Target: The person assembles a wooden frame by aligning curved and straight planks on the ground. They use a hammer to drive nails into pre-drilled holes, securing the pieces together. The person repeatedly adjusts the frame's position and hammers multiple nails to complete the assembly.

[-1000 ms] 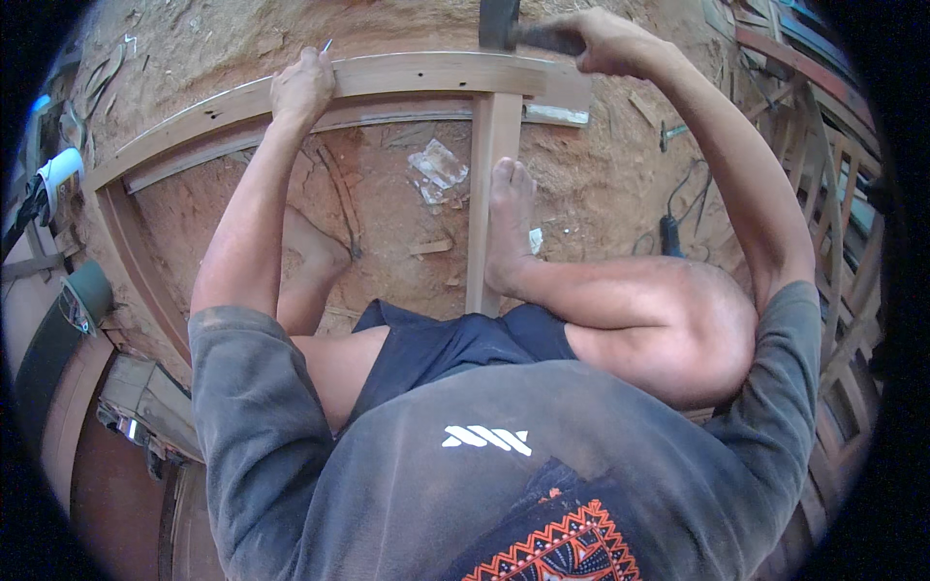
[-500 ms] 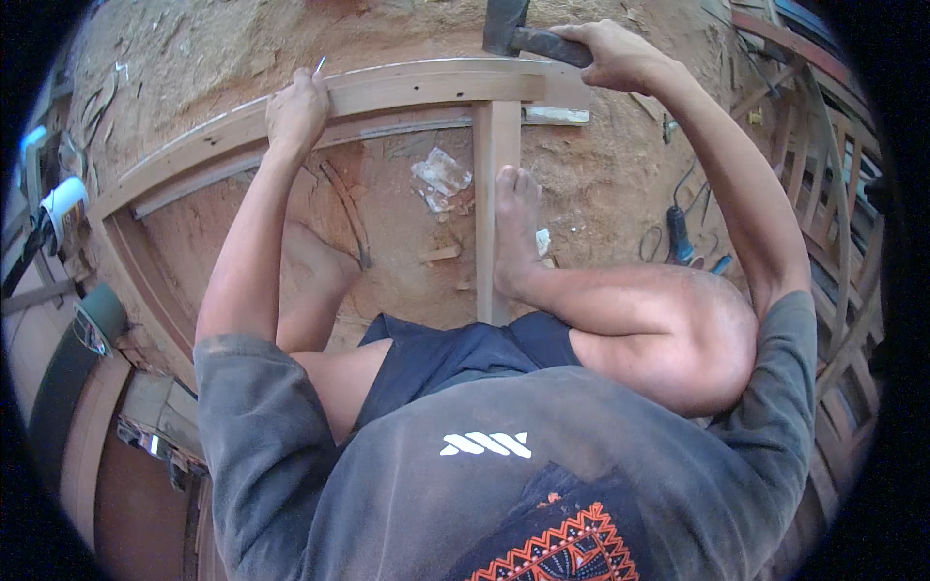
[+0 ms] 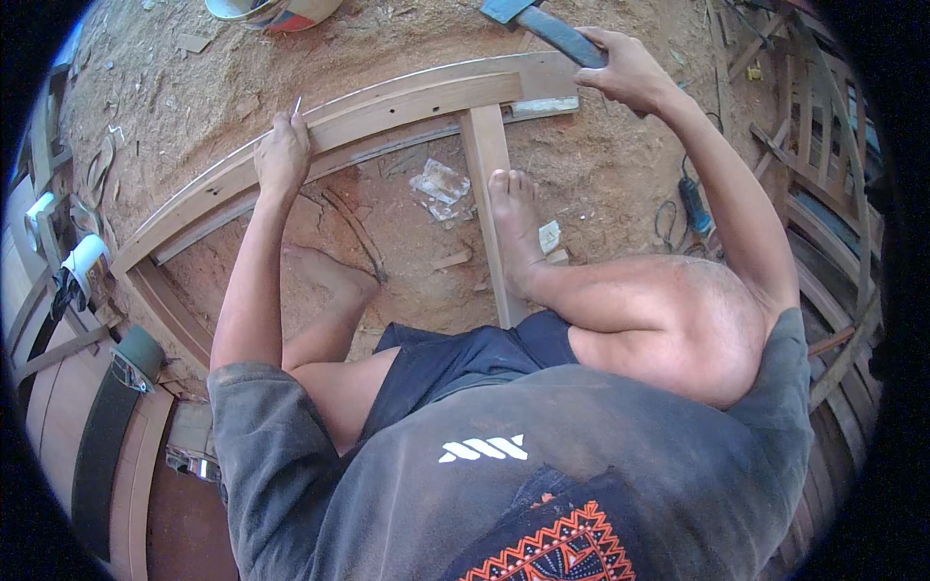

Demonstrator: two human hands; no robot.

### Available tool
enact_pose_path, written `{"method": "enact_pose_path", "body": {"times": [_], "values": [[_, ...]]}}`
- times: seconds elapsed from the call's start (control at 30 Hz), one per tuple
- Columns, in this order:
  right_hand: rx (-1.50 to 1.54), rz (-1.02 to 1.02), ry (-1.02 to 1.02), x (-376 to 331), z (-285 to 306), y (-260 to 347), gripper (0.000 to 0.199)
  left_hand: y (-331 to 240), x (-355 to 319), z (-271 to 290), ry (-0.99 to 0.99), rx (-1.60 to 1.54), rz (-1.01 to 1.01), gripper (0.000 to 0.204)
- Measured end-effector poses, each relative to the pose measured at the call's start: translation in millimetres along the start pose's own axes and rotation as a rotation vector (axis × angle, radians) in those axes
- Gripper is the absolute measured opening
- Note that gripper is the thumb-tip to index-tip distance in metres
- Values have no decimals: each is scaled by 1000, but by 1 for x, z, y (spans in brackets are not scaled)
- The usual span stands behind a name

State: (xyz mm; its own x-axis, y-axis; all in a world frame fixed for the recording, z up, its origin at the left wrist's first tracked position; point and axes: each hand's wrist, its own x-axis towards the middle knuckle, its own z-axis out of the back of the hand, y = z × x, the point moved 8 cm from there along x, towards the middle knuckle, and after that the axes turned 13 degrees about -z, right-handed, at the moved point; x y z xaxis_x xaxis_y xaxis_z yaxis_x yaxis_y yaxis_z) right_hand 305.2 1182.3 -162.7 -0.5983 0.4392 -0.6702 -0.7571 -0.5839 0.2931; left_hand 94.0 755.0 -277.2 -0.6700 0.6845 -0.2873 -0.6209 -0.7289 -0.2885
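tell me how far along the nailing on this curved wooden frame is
Done: the curved rail and upright post already lie fitted together on the sandy ground, the right foot pinning the post. In hand: the left hand steadies a nail upright on the rail while the right hand holds the hammer raised. Left: that nail is not yet driven.

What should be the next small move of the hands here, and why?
Probably swing the hammer down onto the nail. The right hand holds it raised, while the left hand pinches the nail upright on the curved wooden frame, apparently not yet driven in.
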Motion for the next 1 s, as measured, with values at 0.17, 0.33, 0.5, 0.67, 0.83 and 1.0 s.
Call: {"method": "enact_pose_path", "body": {"times": [0.17,0.33,0.5,0.67,0.83,1.0], "values": [[-125,177,-80,13,-1,-15,60,8,0,-8,-34,-17,-20,40],[-91,160,13,26,-27,-20,60,9,-7,-28,-47,13,-143,31],[24,-138,222,22,-46,-33,70,-9,-17,-7,-277,-21,-16,21],[178,-273,292,47,-66,-67,65,-23,-19,13,-361,-133,-23,20],[64,-25,22,51,-70,-76,64,-20,-13,7,-149,-9,-137,19],[-420,-43,-288,2,-63,-74,62,-3,-10,1,-95,-257,-68,24]]}}
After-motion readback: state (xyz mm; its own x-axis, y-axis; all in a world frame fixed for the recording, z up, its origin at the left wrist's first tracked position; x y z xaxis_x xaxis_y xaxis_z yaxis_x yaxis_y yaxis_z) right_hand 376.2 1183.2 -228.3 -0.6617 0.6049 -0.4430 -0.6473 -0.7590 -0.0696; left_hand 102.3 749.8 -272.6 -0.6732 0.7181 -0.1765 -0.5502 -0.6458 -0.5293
